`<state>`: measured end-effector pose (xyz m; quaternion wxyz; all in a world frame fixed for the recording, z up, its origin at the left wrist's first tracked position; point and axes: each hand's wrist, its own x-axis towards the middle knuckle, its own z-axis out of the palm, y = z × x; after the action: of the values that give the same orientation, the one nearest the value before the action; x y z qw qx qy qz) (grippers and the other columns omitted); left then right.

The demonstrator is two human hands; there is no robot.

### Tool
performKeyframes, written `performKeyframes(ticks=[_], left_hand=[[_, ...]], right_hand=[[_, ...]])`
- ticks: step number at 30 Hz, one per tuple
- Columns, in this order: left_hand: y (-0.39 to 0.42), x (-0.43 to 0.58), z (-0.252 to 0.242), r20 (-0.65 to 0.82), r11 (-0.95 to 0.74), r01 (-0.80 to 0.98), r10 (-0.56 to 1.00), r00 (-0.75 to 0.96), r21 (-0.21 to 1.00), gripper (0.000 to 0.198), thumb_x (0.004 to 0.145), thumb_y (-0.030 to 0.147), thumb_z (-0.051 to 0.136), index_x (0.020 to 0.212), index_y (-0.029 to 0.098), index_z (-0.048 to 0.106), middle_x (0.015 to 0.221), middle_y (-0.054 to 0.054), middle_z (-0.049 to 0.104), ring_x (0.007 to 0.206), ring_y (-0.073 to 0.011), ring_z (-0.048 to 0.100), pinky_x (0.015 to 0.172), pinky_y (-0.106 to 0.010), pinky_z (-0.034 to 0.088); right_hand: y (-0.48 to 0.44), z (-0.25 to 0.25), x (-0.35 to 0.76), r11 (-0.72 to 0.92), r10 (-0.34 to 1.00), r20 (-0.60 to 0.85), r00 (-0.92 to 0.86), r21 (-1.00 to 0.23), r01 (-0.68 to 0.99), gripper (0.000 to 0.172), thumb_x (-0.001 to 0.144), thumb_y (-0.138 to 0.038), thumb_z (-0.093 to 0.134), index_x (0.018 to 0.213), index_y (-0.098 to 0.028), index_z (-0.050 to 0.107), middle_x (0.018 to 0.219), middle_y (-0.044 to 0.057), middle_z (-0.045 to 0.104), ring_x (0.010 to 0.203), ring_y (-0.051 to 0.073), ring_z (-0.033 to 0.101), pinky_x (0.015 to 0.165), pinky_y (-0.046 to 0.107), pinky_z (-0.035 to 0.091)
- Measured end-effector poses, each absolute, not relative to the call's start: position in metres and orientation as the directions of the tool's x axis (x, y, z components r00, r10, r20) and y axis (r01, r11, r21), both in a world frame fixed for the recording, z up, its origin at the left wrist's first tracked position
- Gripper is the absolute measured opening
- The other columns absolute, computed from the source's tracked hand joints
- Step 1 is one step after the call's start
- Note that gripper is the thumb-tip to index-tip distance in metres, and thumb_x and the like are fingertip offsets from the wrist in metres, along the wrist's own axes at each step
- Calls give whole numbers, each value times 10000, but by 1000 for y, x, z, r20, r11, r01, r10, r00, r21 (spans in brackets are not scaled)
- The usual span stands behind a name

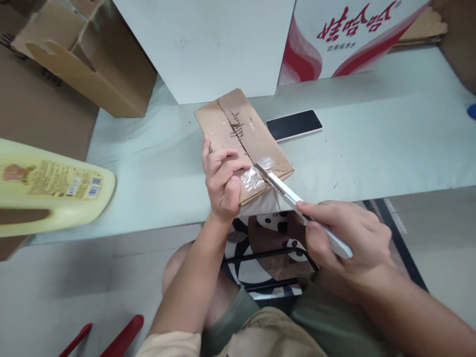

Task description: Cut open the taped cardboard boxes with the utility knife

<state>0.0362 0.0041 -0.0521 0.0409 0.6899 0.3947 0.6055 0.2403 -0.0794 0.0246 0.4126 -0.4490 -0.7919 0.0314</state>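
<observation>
Two hands are in my view, both busy at the near edge of the surface [372, 144]. My left hand [223, 181] is clamped on the near left corner of the small cardboard box [241, 134], fingers curled over its top and thumb pressed against its near end. The box lies flat at the middle of the near edge, turned at a slant, with its taped seam running away from me. My right hand [345, 238] is closed around the handle of a white utility knife [297, 201] and sits out past the near edge, over my lap. The blade tip touches the clear tape [256, 176] wrinkled over the box's near right corner, just beside my left thumb.

Just beyond the box, to its right, a dark phone [293, 124] lies face up, apart from it. A plain white box [208, 44] stands at the far edge behind them, with a red and white carton [345, 34] beside it on the right. An open brown carton [85, 54] sits at the far left corner. A yellow bottle [48, 186] lies on its side at the left edge, well apart from my hands
</observation>
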Motion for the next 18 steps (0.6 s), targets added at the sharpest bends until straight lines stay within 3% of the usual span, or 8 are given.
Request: performKeyframes(ticks=[3,7,12,18], left_hand=[[5,37,-52,803,-683,497,594,-49,536,326,899,195,397,874,238,719,983,-35,671,1025,-221,673,1343,-550,250],[5,38,-52,808,-700,471,588,-45,536,325,909,200,398,881,240,720,975,-29,660,1021,-220,668,1339,-556,256],[6,37,-51,808,-713,448,587,-40,540,327,917,198,409,893,244,732,978,-24,667,1026,-217,665,1342,-564,244],[7,35,-50,781,-680,473,624,-26,560,357,931,253,392,869,237,744,997,-38,668,1015,-230,663,1339,-586,238]], right_hand=[[-77,26,238,674,674,671,-310,-384,631,231,903,-54,555,1034,-212,660,657,-35,708,538,113,667,526,232,542],[-76,27,238,597,743,621,-251,-443,669,227,906,-62,542,1011,-219,668,684,-22,730,581,128,693,568,249,563],[-75,27,242,659,702,651,-288,-441,610,229,885,-52,554,1007,-211,663,675,-37,727,544,93,674,530,199,545],[-77,29,243,599,761,609,-223,-527,603,209,901,-81,560,1001,-230,667,702,-35,741,560,98,675,551,210,557]])
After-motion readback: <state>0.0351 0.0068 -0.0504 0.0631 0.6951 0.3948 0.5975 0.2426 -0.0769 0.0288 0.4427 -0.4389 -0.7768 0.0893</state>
